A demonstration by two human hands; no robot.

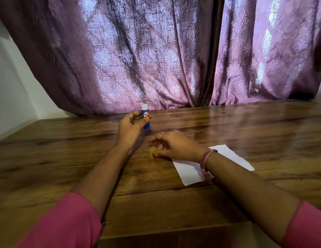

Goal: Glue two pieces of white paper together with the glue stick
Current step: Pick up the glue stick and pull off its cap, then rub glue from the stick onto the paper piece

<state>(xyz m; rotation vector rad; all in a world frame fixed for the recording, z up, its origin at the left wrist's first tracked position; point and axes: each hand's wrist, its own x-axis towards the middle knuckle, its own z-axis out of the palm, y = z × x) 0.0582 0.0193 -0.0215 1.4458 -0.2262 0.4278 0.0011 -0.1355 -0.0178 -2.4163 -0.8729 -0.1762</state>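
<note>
My left hand [131, 127] holds a blue glue stick [145, 116] upright on the wooden table [66, 158], thumb and fingers around its body; its white glue tip shows at the top, uncapped. My right hand [172, 145] rests low on the table just right of it, thumb and fingers pinching a small yellow cap [152, 152] against the wood. White paper [190, 171] lies flat under my right wrist and forearm, partly hidden by them; I cannot tell whether it is one sheet or two.
A purple patterned curtain [156, 59] hangs along the far edge of the table. A white wall [11, 90] is at the left. The table's near edge [174, 233] runs below my forearms.
</note>
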